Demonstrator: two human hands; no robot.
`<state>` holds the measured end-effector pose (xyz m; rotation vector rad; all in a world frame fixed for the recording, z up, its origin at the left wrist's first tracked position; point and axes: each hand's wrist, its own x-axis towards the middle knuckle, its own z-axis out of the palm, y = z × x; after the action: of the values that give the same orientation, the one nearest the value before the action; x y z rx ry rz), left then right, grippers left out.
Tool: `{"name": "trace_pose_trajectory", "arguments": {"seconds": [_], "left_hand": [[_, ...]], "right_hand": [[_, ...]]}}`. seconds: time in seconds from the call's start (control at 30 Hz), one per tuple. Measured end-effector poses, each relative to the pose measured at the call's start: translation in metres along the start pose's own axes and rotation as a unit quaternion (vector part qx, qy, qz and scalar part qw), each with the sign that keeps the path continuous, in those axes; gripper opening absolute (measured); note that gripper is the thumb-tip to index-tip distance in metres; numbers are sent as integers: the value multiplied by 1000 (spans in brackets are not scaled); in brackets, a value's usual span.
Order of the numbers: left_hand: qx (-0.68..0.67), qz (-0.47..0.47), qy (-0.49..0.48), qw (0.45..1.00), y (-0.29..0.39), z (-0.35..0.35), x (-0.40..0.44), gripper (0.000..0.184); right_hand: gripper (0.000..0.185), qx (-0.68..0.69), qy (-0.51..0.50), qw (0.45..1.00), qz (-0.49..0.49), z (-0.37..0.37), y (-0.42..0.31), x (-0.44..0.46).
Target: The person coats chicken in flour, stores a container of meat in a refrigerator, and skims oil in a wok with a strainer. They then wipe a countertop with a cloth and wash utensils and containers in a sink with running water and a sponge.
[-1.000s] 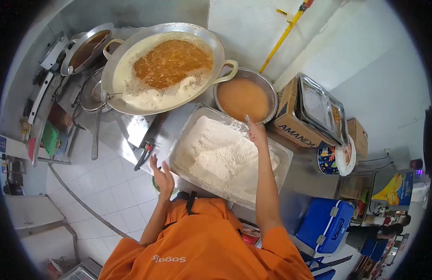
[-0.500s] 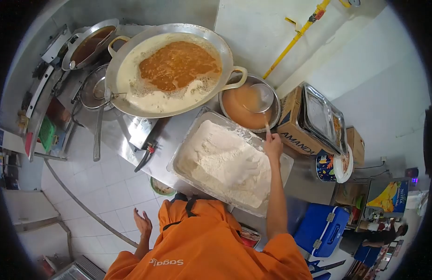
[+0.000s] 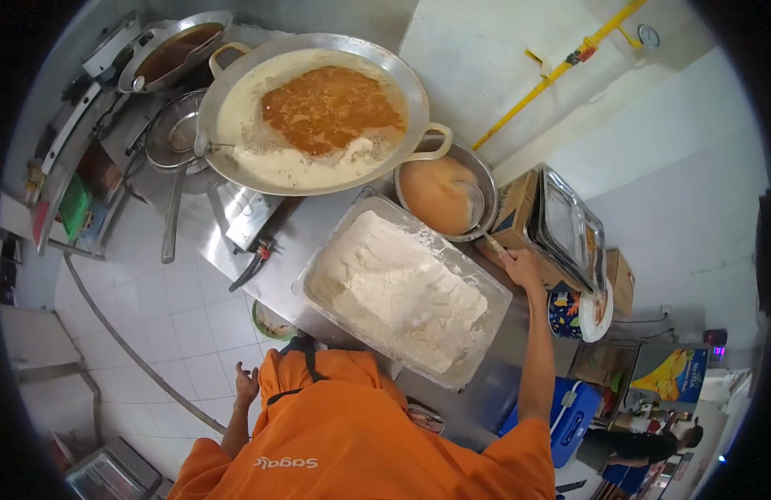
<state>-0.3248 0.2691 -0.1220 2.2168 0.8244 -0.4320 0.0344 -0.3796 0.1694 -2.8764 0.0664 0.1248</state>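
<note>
My right hand (image 3: pixel 523 268) is closed round the handle of a strainer (image 3: pixel 475 207), whose round head is partly sunk in the orange-brown liquid of a metal bowl (image 3: pixel 436 193). Low at my left side, away from the counter, my left hand (image 3: pixel 246 384) hangs with its fingers apart, holding nothing. A rectangular tray (image 3: pixel 471 367) of white flour (image 3: pixel 398 287) lies in front of me, below the bowl. Behind it, a large two-handled pan (image 3: pixel 419 92) holds bubbling oil and pale foam.
A box (image 3: pixel 516 204) with metal trays (image 3: pixel 572 218) stands right of the bowl. A long-handled strainer (image 3: pixel 174 208) and a second pan (image 3: pixel 175 54) are at the left. A blue cooler (image 3: pixel 572 421) sits at the lower right; another person (image 3: pixel 643 447) stands beyond it.
My right hand has moved right and down, with the strainer at the bowl's right side. My left hand has dropped from beside the flour tray to my side. The whole view has shifted.
</note>
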Motion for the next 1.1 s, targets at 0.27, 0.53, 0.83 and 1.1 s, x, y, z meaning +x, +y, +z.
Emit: {"name": "trace_pose_trajectory", "arguments": {"seconds": [0.27,0.53,0.83,1.1], "left_hand": [[13,0,-28,1000,-32,6,-13,72],[23,34,14,999,-33,-5,-20,66],[-5,41,49,998,-12,-18,5,65],[-3,62,22,998,-16,-11,4,68]], "right_hand": [[31,267,-72,956,99,52,6,29],[36,458,-57,863,204,100,-33,36],[37,605,-66,753,251,90,-47,8],[35,592,-104,746,288,61,-45,-1]]}}
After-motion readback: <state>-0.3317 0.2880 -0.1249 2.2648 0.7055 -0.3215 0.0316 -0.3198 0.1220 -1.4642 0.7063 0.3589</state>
